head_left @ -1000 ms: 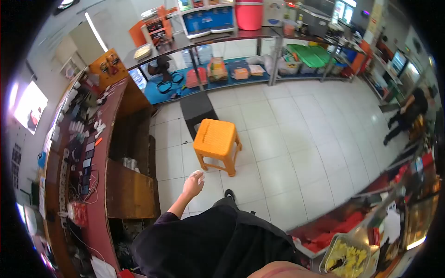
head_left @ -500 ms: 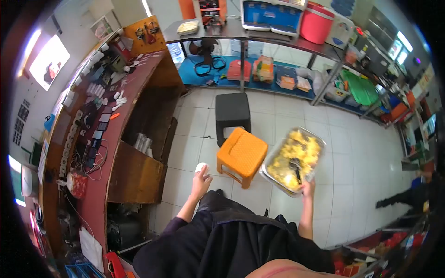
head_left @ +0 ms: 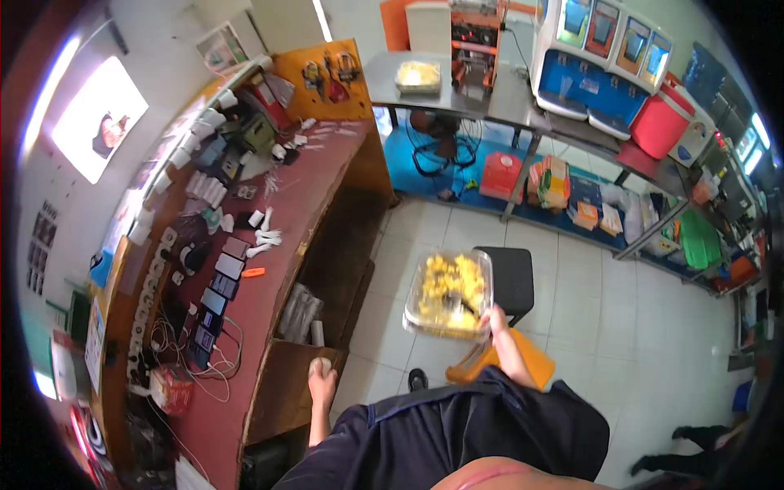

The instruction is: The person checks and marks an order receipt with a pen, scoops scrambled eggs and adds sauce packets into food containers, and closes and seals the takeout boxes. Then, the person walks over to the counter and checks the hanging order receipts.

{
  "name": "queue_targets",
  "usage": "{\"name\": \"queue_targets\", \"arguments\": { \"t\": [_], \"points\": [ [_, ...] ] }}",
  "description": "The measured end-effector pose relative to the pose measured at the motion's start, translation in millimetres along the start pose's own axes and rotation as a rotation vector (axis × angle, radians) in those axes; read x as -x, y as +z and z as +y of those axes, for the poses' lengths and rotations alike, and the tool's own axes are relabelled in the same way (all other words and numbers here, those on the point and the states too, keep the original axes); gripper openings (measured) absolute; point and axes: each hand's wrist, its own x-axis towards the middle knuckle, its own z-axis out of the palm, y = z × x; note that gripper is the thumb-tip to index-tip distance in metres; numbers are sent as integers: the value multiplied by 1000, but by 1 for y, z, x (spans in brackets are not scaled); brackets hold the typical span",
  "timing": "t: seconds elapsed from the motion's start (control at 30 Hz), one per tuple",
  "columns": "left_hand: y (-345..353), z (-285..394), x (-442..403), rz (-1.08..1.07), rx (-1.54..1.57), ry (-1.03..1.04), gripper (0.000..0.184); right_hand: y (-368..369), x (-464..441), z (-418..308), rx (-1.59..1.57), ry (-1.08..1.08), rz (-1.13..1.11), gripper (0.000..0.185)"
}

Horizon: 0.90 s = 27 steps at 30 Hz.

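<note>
We find lettering hard to make out here. The drink dispenser [head_left: 563, 80] at the far right carries a row of bright picture panels [head_left: 603, 24], but their writing is too small for us to read. The same goes for the pale sign [head_left: 95, 347] at the near left and the block of dark pictures [head_left: 41, 245] on the left wall.

The tray [head_left: 441, 328] is near the middle of the scene, held above the floor. It is clear and roughly rectangular with rounded corners, and glossy along its near edge. Yellow chunks [head_left: 452, 273] fill much of it, heaped unevenly, and a dark utensil [head_left: 465, 308] lies among them towards the near right.

We see the right hand [head_left: 496, 318] gripping the tray at its near right corner, the forearm crossing above the orange stool [head_left: 535, 359]. The black stool [head_left: 516, 282] stands behind, partly hidden by the tray.

The left hand [head_left: 322, 379] is near a wooden panel [head_left: 282, 388], its fingers curled in; we cannot tell whether they close on anything.

On the left, phones [head_left: 213, 301] and white cables lie along the red counter [head_left: 216, 416]. At the near right we see another person's dark-trousered legs [head_left: 694, 434].
</note>
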Motion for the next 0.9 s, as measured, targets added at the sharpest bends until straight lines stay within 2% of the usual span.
{"name": "queue_targets", "arguments": {
  "t": [0.03,0.07,0.1,0.13,0.2,0.27,0.3,0.33,0.37,0.5,0.53,0.63,0.67,0.7,0.73,0.77,0.83,0.87,0.9],
  "points": [
    [-8,27,-29,-69,1,29,59,9,-28,-21,5,-28,42,13],
    [-3,41,-57,11,-36,99,59,13,-45,-56,38,8,30,12],
    [-1,64,-82,-14,39,73,58,17,-68,-84,-61,19,60,10],
    [1,90,-106,-93,186,-113,57,20,-99,-110,-66,-97,116,7],
    [20,113,-159,-122,231,-168,55,23,-161,-173,-46,-221,202,8],
    [50,118,-215,-26,47,101,55,14,-236,-241,15,-229,265,15],
    [59,127,-237,-29,32,84,55,9,-272,-275,-37,-239,269,15],
    [68,142,-261,-24,23,69,55,-5,-339,-293,-39,-370,341,12],
    [77,156,-286,-17,11,55,54,-4,-367,-331,-3,-477,382,10],
    [127,169,-388,9,193,-55,52,-45,-536,-422,15,-233,215,7],
    [137,183,-411,-6,205,-81,52,-54,-565,-435,19,-151,205,14],
    [155,227,-468,-35,148,-122,51,-76,-624,-474,307,47,194,14],
    [155,252,-481,-29,86,-103,50,-79,-640,-479,366,9,232,17],
    [158,277,-491,-25,23,-89,50,-85,-651,-485,693,40,356,15],
    [161,294,-502,-47,137,-128,50,-78,-648,-492,973,-44,495,14],
    [163,305,-514,-65,118,-127,50,-67,-643,-500,1253,-144,630,12],
    [173,333,-541,-99,94,-111,50,-38,-633,-507,1230,-438,763,9],
    [174,348,-551,-135,-30,-92,50,-24,-624,-506,1211,-583,824,9],
    [183,361,-564,-117,-15,-52,50,-13,-622,-511,1208,-321,717,9]
  ]
}}
